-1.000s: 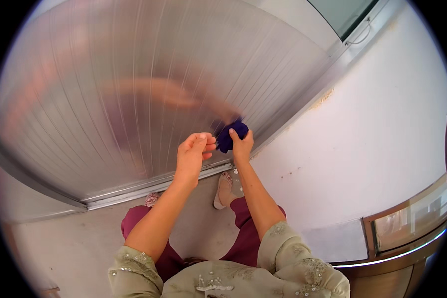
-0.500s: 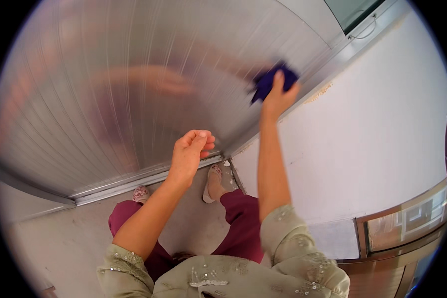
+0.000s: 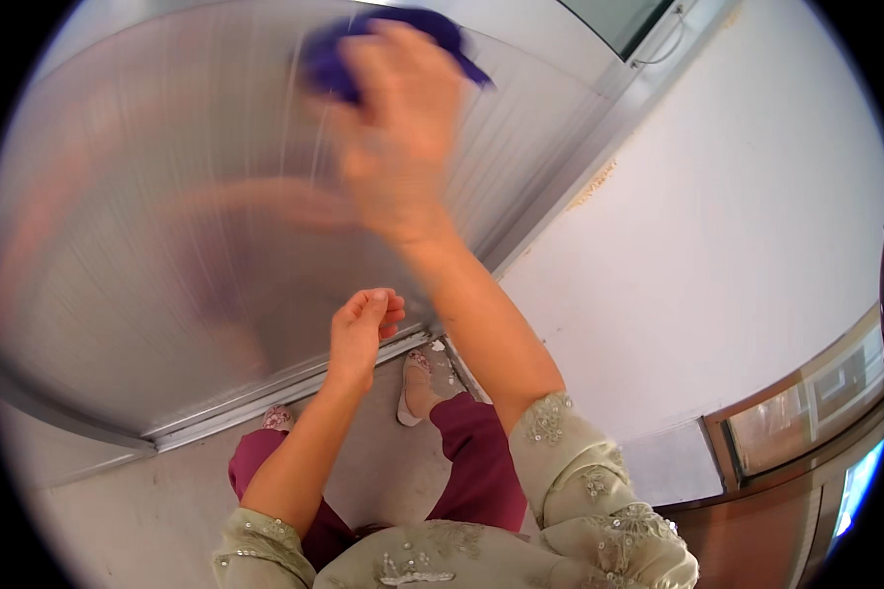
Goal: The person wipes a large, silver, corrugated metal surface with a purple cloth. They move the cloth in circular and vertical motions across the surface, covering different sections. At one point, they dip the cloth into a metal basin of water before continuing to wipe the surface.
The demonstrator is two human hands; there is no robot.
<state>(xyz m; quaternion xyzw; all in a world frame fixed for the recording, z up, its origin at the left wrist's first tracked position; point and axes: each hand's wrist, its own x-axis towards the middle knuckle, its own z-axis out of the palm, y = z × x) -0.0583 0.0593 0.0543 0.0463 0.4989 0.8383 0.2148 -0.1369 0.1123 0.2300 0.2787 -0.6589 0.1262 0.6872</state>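
Note:
My right hand [image 3: 398, 128] grips a dark purple cloth [image 3: 440, 29] high up against a shiny, ribbed metal panel [image 3: 118, 265]. The hand and cloth are smeared by motion, and part of the cloth is hidden behind the fingers. Lower down, my left hand [image 3: 363, 329] hangs in front of the panel, apart from it. Its fingers are curled with the thumb against them, and nothing shows in them. Blurred reflections of my arms appear in the panel.
A metal frame [image 3: 540, 201] borders the panel on the right, beside a white wall [image 3: 648, 265] with a chipped patch. A glass pane [image 3: 624, 20] sits above. Along the bottom runs a metal sill [image 3: 295, 378]. A brown-framed window [image 3: 796, 422] stands at lower right.
My right hand has swept the cloth up and to the left, from beside the right frame to the panel's upper part. My left hand has dropped slightly.

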